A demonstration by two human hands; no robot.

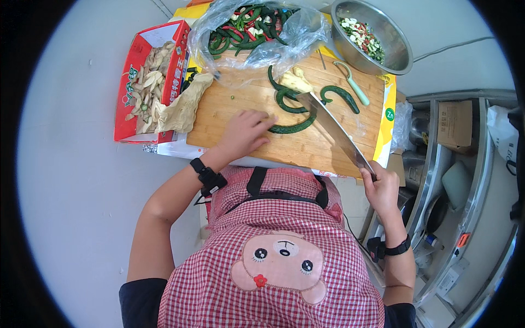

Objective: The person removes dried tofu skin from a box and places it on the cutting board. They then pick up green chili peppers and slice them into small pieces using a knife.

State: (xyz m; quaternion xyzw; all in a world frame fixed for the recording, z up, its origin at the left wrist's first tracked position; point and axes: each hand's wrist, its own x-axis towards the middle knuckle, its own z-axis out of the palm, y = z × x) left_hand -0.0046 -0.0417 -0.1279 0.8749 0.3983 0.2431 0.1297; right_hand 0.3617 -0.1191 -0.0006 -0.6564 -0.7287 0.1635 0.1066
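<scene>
My right hand (380, 186) grips the handle of a long kitchen knife (338, 133), whose blade slants up and left across the wooden cutting board (221, 98). The blade's far end lies close to several curved green chili peppers (294, 128). My left hand (247, 132) rests at the left end of the nearest pepper, fingers touching it; whether they grip it I cannot tell. A peeled piece of ginger (296, 80) sits just behind the peppers. Right of the blade lies another curled green pepper (343, 96), and beyond it a peeler with a pale green handle (357, 90).
A steel bowl (400, 49) of chopped peppers and garlic stands at the back right. Behind the board, a clear plastic bag (283, 55) holds green and red peppers with garlic. At left, a red box (132, 82) contains peelings. Metal shelves (471, 197) stand at right.
</scene>
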